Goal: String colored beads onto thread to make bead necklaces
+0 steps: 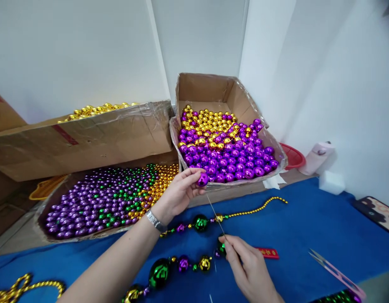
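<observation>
My left hand (pixel 184 188) pinches a shiny purple bead (pixel 202 179) just in front of the box of purple and gold beads. Lower and to the right, my right hand (pixel 246 263) is closed on a thin needle (pixel 215 213) that slants up toward the left hand. A dark green bead (pixel 221 248) sits right by the right fingertips, partly hidden. On the blue cloth lies a bead strand with a large green bead (pixel 159 273). Behind it lies another strand with a green bead (pixel 200 223) and a gold bead chain (pixel 257 209).
A cardboard box (pixel 276 141) of purple and gold beads stands behind the cloth (pixel 308 223). To its left is a box of small mixed beads (pixel 87 202) under a tilted carton (pixel 118 134). Pink thread snips (pixel 337 275) and a red label (pixel 269 253) lie at right.
</observation>
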`<state>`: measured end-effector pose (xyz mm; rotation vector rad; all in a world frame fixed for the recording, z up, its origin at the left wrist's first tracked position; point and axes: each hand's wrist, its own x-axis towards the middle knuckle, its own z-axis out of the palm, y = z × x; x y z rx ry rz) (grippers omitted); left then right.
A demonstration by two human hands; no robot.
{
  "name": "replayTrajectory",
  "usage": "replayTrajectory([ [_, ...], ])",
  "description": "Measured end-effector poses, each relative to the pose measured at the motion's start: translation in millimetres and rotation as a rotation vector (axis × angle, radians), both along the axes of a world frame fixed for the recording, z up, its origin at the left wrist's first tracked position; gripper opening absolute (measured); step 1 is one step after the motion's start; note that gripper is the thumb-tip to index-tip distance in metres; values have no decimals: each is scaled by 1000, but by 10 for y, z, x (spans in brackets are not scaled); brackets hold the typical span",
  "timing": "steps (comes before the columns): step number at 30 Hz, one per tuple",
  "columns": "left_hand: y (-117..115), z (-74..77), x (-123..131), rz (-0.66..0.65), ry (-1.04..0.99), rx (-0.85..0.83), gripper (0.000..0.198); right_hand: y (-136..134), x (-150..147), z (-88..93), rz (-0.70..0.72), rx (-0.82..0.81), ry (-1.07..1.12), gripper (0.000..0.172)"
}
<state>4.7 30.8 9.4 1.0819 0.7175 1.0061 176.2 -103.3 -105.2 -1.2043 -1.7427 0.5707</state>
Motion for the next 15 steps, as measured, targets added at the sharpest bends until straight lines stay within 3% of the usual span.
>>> replayTrajectory([
  [4, -209, -91, -88, 52, -123, -147, 18, -10, -13, -2, 25, 1, -30, 22],
  [15, -357, -182, -240, 69, -133, -198, 22, -37, -43, 13, 24, 41, -86, 23],
])
